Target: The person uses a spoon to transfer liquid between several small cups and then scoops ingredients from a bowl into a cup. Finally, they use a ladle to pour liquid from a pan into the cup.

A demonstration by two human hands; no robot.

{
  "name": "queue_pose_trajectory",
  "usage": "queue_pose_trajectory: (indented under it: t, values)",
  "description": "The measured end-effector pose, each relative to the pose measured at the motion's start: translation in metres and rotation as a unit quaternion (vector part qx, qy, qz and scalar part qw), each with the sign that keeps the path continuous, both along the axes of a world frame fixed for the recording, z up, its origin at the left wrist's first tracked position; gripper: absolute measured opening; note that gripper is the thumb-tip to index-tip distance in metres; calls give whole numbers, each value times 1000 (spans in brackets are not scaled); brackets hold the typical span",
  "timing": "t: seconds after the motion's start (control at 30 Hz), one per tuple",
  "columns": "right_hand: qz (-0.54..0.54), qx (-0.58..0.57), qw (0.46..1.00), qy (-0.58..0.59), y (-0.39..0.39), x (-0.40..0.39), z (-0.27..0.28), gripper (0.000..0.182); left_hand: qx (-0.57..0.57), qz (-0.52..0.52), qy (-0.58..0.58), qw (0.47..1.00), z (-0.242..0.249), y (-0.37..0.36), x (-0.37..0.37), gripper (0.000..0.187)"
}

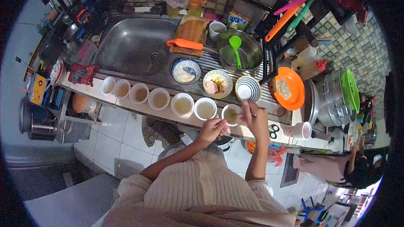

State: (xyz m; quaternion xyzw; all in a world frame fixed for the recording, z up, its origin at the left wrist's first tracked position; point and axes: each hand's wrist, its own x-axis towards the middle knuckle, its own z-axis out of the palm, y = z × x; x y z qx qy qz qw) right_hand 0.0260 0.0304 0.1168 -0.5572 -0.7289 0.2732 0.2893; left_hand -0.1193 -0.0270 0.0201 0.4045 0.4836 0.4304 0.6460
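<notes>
Several small cups stand in a row along the counter's front edge, with pale brownish contents. My right hand [254,117] is beside the rightmost cup [230,114], its fingers closed near the rim; what they hold, if anything, is too small to tell. Left of and in front of that cup is my left hand [211,131], fingers curled together and partly blurred. Behind the cups are a striped bowl [248,88], a bowl with pink and yellow contents [217,84] and a blue-patterned bowl with white contents [186,71].
Behind lie the sink [134,38], a wooden board [190,33] with an orange-handled tool, and a pot [252,52] with a green spoon. Rightward are an orange plate [296,94], black scissors [273,131], stacked cups [302,130] and steamer pots [333,101]. Another person stands far right.
</notes>
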Motion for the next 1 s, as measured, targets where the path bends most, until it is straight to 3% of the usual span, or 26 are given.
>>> queue_pose_trajectory:
  t: [0.13, 0.23, 0.3, 0.43, 0.53, 0.6, 0.8, 0.9, 0.97, 1.0]
  values:
    - [91, 11, 995, -45, -1, -2, -11, 24, -12, -17, 3, 1000, 2, 1, 0, 31]
    - [44, -53, 997, -26, -4, -2, 1, 23, -19, -24, -18, 999, -2, 1, 0, 31]
    - [22, -32, 999, -1, -2, -4, -4, 21, -22, -27, -27, 999, -4, 1, 0, 30]
    - [39, 45, 996, -73, -8, -8, -10, 22, -34, -26, -29, 999, 2, 0, -1, 30]
    - [34, 36, 999, 16, -12, -9, -10, 22, -34, -29, -22, 999, 4, 0, -1, 29]
    - [-81, 11, 997, -14, -11, -10, -3, 21, -29, -29, -15, 999, 6, -1, -1, 29]
    - [-38, -46, 996, 63, -19, -11, -1, 26, -22, -20, -7, 1000, 3, -1, 3, 30]
    - [-116, -42, 992, 14, -10, -11, 8, 24, -45, -32, -19, 998, 2, -1, 5, 31]
    - [-114, -35, 992, 40, -6, -10, -8, 23, -35, -26, -7, 999, 5, -1, 6, 31]
    - [-52, 8, 999, 0, -6, -10, -12, 24, -34, -25, -8, 999, 5, -1, 6, 31]
